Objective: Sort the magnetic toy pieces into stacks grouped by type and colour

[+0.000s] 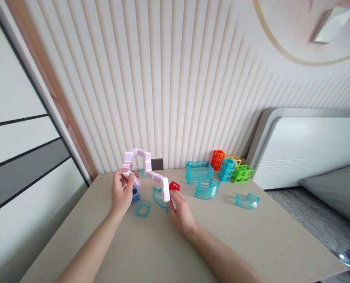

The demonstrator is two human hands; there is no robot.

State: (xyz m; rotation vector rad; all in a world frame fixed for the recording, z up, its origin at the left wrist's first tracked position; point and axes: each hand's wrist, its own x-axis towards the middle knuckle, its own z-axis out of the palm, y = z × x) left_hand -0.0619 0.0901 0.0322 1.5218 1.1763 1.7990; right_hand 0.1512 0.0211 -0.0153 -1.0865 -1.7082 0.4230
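Note:
Above the table, a jointed chain of pale purple blocks (148, 161) curves in an arch between my two hands. My left hand (122, 190) is closed on its left end, thumb and fingers pinching a block. At the lower right end of the chain is my right hand (181, 212), its fingers closed around that end and partly hidden behind it. Below the chain on the table lie a blue piece (135, 195), a clear teal square frame (142, 208), a curved teal piece (159, 198) and a red piece (174, 186).
Clear teal track pieces (199, 173) and a curved one (207, 190) stand right of centre. Behind them are orange (217, 160), blue (226, 169) and green (242, 173) open-frame blocks. Another teal curve (247, 201) lies farther right. The table (222, 236) meets a ribbed wall.

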